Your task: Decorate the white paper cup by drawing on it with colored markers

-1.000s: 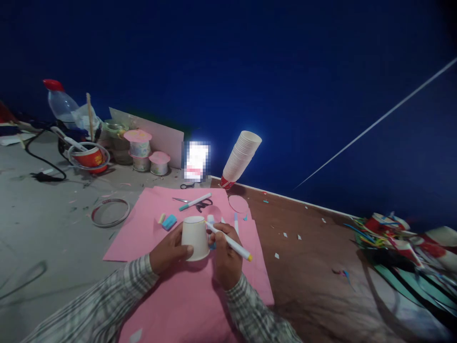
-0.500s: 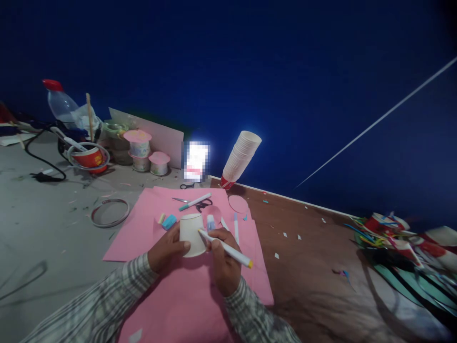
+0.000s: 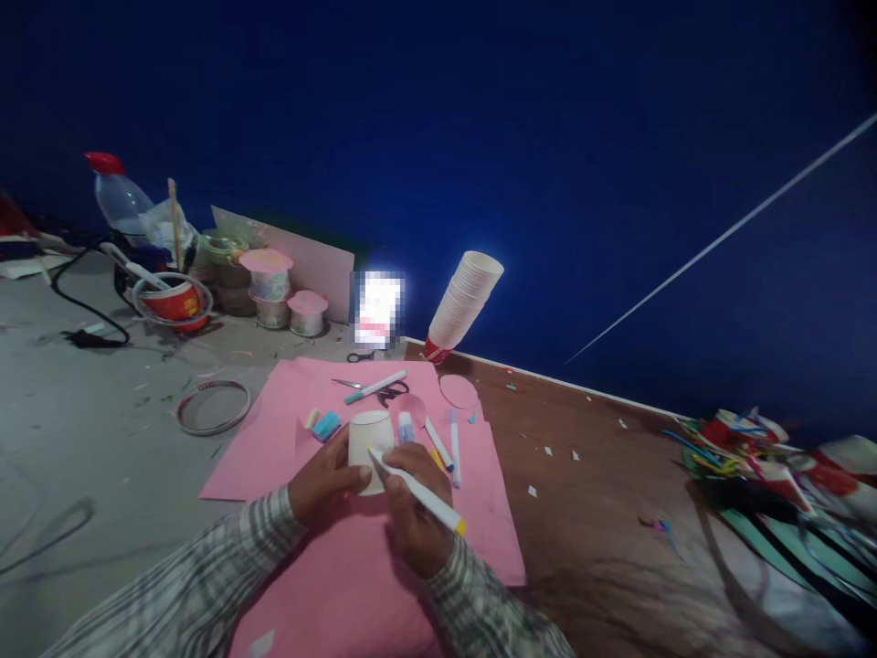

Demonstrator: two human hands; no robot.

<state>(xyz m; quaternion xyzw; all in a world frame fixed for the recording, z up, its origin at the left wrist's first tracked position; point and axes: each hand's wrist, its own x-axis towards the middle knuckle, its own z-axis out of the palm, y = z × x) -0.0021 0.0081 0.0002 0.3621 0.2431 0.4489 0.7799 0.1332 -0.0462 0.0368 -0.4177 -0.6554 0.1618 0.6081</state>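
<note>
My left hand [image 3: 322, 480] grips an upside-down white paper cup [image 3: 370, 443] standing on a pink paper sheet [image 3: 356, 567]. My right hand [image 3: 409, 525] pinches a white marker [image 3: 417, 493] with a yellow end cap; its tip touches the cup's side near the base. Just beyond the cup lie two more markers [image 3: 445, 443], a small glue stick [image 3: 406, 427], a blue eraser [image 3: 327, 426] and a white-and-teal marker [image 3: 375, 387] across scissors [image 3: 387, 393]. A cut pink paper circle [image 3: 458, 391] lies further back.
A tilted stack of paper cups [image 3: 462, 302] leans by the blue wall. At back left stand pink-lidded tubs [image 3: 270, 283], a red bowl [image 3: 174, 302], a bottle [image 3: 120, 196] and a cable [image 3: 82, 311]. A tape ring [image 3: 212, 407] lies left; craft scraps [image 3: 760, 457] pile at right.
The marker tip has slid left and down across the cup's side. My right hand has followed it leftward, uncovering the markers behind. The left hand keeps its hold.
</note>
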